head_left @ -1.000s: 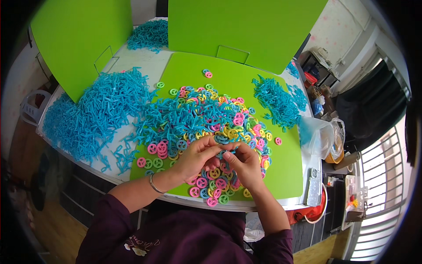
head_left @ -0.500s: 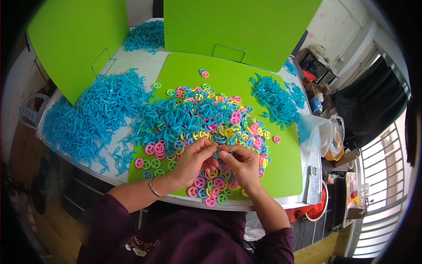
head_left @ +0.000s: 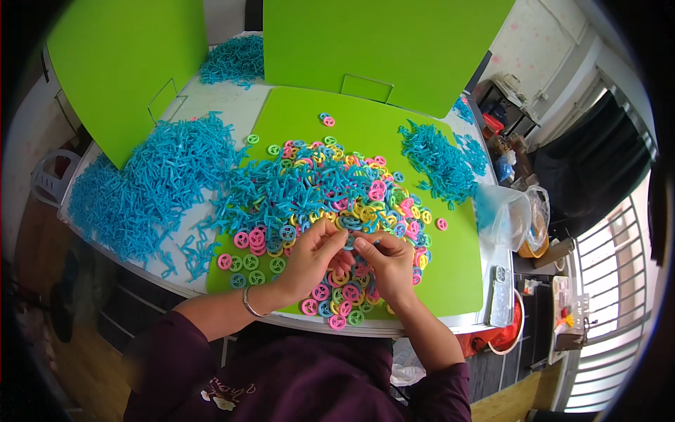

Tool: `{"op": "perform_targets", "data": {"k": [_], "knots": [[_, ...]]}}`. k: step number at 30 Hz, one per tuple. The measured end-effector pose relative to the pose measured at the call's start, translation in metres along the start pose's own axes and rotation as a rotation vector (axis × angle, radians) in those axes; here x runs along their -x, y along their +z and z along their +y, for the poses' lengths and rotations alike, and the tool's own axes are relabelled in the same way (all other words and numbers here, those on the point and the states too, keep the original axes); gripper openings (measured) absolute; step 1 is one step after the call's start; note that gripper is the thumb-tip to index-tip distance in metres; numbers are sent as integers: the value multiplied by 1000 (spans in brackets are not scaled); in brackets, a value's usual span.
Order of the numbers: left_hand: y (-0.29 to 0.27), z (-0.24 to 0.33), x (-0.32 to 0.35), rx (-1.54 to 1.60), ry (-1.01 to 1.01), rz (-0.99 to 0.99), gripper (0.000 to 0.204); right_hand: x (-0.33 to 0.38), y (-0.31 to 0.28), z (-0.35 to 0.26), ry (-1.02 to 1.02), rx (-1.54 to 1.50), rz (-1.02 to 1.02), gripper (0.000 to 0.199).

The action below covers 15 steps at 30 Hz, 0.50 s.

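My left hand and my right hand meet over the near part of a heap of small plastic wheels in pink, yellow, green and blue. Between my fingertips is a small blue wheel, mostly covered by the thumbs and fingers; both hands pinch it. Whether another small piece is with it, I cannot tell. Slim blue plastic pieces lie over the far left part of the wheels, beyond my hands. Under everything is a green mat.
A large mound of blue pieces spreads over the white table at left; a smaller pile lies at right. Green boards stand behind. A phone rests at the right edge, below a clear plastic bag.
My fingers have shifted slightly around the small blue wheel, which shows a little more between the thumbs. Both hands stay in almost the same place; the piles look the same.
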<state>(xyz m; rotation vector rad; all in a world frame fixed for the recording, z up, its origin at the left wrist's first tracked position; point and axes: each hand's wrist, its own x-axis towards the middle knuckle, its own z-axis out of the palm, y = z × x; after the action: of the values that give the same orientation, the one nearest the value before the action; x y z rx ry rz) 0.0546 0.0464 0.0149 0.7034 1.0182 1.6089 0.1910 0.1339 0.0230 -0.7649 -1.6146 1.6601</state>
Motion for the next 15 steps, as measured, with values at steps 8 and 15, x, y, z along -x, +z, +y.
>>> {"op": "perform_targets", "data": {"k": [8, 15], "knots": [[4, 2, 5, -335, 226, -42, 15, 0, -1, -1, 164, -184, 19, 14], [-7, 14, -3, -697, 400, -190, 18, -2, -10, -6, 81, -284, -55, 12]]}}
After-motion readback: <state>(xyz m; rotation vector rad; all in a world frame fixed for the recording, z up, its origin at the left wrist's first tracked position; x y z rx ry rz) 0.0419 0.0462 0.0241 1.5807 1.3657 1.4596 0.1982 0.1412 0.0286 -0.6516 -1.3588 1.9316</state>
